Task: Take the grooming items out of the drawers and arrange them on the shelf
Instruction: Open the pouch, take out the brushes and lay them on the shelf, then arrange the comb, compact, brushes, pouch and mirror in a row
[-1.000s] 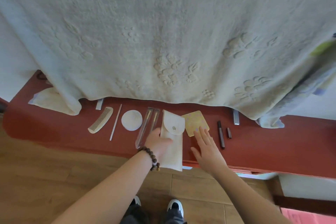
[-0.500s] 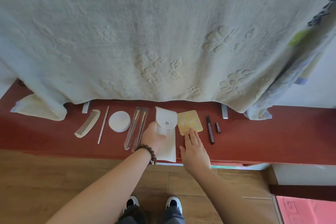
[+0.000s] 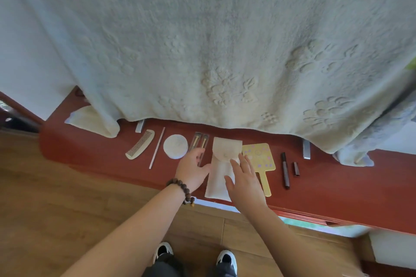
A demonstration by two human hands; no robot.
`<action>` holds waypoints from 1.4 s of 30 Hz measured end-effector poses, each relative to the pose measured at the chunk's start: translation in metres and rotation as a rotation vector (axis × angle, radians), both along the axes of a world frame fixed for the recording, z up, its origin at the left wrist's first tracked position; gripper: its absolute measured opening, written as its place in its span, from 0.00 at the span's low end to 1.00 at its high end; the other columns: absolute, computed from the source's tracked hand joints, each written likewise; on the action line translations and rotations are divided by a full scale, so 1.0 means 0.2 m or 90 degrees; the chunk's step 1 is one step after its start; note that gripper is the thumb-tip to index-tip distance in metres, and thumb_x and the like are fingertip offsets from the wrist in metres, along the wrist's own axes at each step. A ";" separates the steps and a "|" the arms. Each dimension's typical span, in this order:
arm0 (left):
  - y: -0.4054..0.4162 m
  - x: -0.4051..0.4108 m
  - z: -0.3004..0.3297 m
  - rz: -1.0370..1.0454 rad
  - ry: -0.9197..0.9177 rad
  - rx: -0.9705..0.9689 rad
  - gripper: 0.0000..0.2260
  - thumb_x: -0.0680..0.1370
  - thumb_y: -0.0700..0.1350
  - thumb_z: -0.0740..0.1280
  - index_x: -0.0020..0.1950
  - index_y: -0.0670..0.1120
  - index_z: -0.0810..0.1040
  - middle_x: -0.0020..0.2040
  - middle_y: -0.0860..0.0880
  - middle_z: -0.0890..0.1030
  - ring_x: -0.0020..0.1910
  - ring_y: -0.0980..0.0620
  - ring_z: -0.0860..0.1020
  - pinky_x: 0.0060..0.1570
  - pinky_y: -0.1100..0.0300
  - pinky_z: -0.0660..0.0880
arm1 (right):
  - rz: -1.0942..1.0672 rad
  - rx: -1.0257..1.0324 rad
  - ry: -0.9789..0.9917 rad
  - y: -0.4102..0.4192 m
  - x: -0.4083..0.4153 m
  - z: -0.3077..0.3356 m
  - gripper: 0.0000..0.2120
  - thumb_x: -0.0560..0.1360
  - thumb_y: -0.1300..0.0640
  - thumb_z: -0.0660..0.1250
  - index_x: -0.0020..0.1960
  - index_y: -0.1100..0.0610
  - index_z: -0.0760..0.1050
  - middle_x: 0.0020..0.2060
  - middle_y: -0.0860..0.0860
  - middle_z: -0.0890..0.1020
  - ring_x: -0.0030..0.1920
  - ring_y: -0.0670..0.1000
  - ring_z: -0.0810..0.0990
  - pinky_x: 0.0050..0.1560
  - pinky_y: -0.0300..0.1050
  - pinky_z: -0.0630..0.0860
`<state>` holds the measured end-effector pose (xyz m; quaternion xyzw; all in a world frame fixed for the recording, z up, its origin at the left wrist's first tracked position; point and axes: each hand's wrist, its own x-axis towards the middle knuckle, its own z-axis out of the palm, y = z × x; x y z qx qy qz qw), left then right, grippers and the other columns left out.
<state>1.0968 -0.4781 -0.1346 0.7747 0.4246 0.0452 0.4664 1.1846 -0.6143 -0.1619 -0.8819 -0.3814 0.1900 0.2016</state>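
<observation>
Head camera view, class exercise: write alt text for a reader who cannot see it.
A person's left hand and right hand, fingers relaxed, rest on a cream snap pouch on a red shelf. In a row lie a comb, thin stick, round puff, clear brush case, yellow hand mirror and dark pencil.

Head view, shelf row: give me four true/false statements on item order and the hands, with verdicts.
1. The comb is the leftmost item in the row. True.
2. The round pad lies right of the pouch. False: it lies left of it.
3. The right hand rests on the pouch. True.
4. The left hand grips the yellow mirror. False: it rests by the clear brush case, fingers relaxed.
</observation>
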 end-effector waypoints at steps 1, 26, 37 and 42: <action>0.03 -0.04 0.02 0.007 -0.005 0.021 0.23 0.76 0.44 0.68 0.70 0.47 0.69 0.69 0.49 0.72 0.67 0.51 0.72 0.62 0.57 0.70 | 0.017 0.000 -0.001 0.05 -0.02 0.01 0.24 0.81 0.49 0.55 0.75 0.53 0.57 0.78 0.50 0.50 0.77 0.50 0.43 0.75 0.48 0.55; 0.96 -0.67 0.10 -0.137 -0.131 -0.025 0.33 0.69 0.49 0.76 0.70 0.52 0.66 0.68 0.55 0.69 0.66 0.57 0.70 0.65 0.54 0.71 | -0.140 0.133 0.146 0.98 -0.45 0.20 0.23 0.69 0.46 0.73 0.61 0.48 0.71 0.58 0.45 0.76 0.57 0.48 0.75 0.54 0.42 0.71; 0.84 -0.53 0.25 -0.252 -0.182 -0.011 0.32 0.64 0.59 0.77 0.62 0.54 0.68 0.60 0.60 0.76 0.61 0.64 0.72 0.56 0.68 0.68 | -0.117 0.234 0.219 0.82 -0.49 0.53 0.16 0.68 0.46 0.74 0.54 0.44 0.76 0.48 0.41 0.81 0.47 0.39 0.79 0.41 0.26 0.72; 0.81 -0.49 0.26 -0.264 -0.179 -0.021 0.31 0.64 0.60 0.76 0.62 0.54 0.69 0.60 0.61 0.76 0.61 0.65 0.73 0.60 0.62 0.71 | -0.105 0.214 0.190 0.79 -0.43 0.54 0.12 0.70 0.46 0.72 0.52 0.45 0.77 0.45 0.43 0.80 0.43 0.41 0.78 0.39 0.29 0.70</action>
